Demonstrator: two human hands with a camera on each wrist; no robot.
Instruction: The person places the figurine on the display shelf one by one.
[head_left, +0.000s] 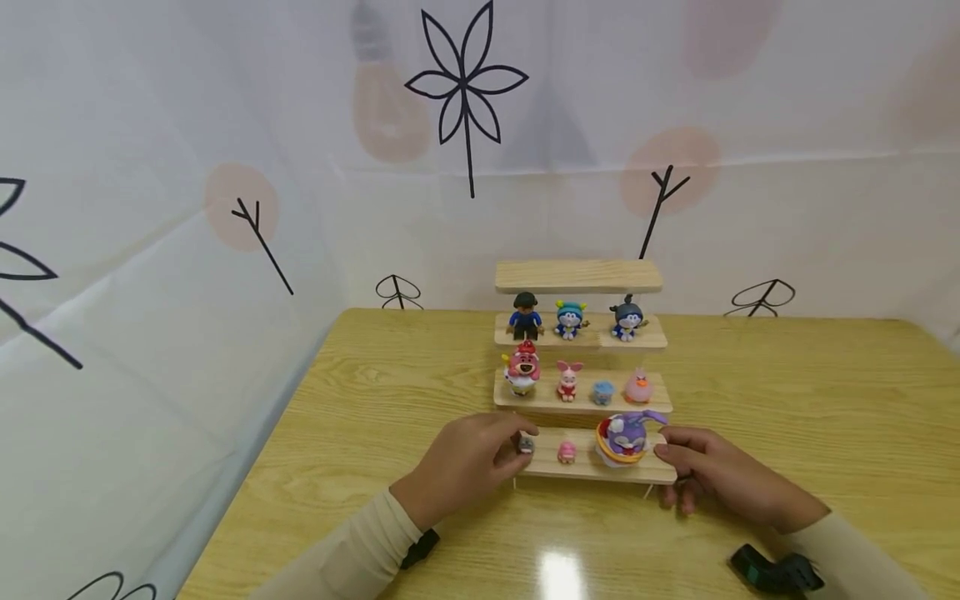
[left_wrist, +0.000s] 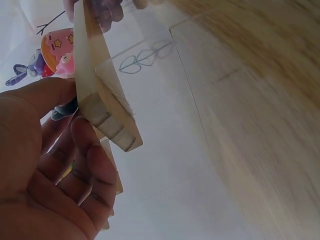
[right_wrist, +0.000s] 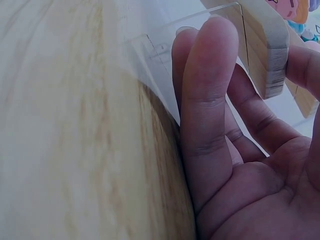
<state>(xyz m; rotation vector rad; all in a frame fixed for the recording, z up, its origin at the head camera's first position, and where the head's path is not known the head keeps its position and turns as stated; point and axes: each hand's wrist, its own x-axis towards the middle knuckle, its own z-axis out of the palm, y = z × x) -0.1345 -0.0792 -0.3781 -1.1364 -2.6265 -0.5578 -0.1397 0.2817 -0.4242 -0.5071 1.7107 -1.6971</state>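
Note:
A tiered wooden display shelf on clear supports holds figurines on its three lower tiers. My left hand is at the left end of the bottom tier, pinching a small grey figurine between thumb and index finger. In the left wrist view that figurine shows dark and partly hidden behind the thumb. My right hand grips the right end of the same tier, thumb at the board's end and other fingers lower. Between the hands sit a small pink figurine and a purple rabbit figurine in a cup.
Above, a tier holds a pink bear, a piglet, a small blue figurine and a pink duck. Three figures, including one in a black hat, stand higher. The wooden table meets a patterned cloth behind.

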